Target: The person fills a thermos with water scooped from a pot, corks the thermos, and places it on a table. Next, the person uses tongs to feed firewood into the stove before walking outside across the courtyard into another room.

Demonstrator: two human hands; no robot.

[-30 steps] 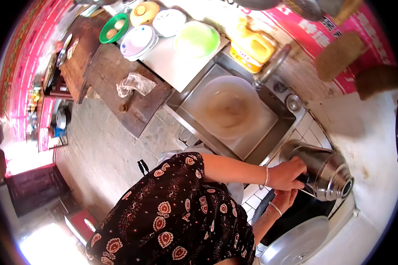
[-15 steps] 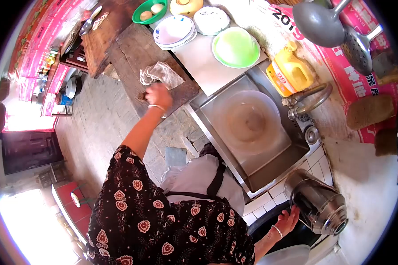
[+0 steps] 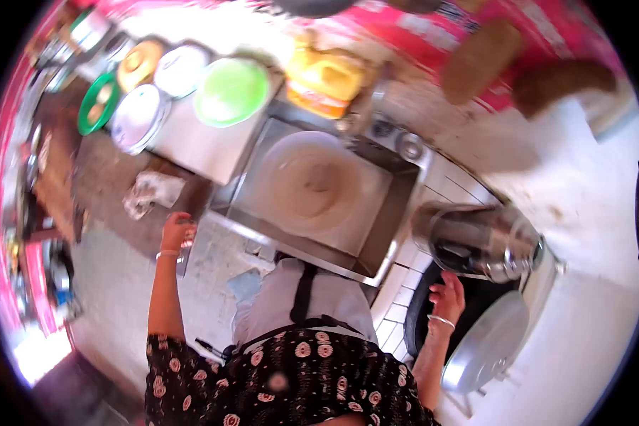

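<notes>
Left hand [image 3: 177, 228] has swung from the flask [image 3: 479, 241], right of the sink [image 3: 298, 250], to the wooden surface [image 3: 103, 167] left of it; your right hand [image 3: 447, 295] stays by the flask. You had both hands together there a second ago; now they're split across the sink. Left is half curled near the edge, just beside the cloth [image 3: 156, 190], too blurred to tell if it holds anything; the small brown plug that sat by that cloth doesn't show now, so you may have it, can't confirm. Right is loosely spread over the black pan [image 3: 420, 305], right of the sink; fingertips near the flask, contact unclear; flask looks unclamped, so take it as unsupported.
</notes>
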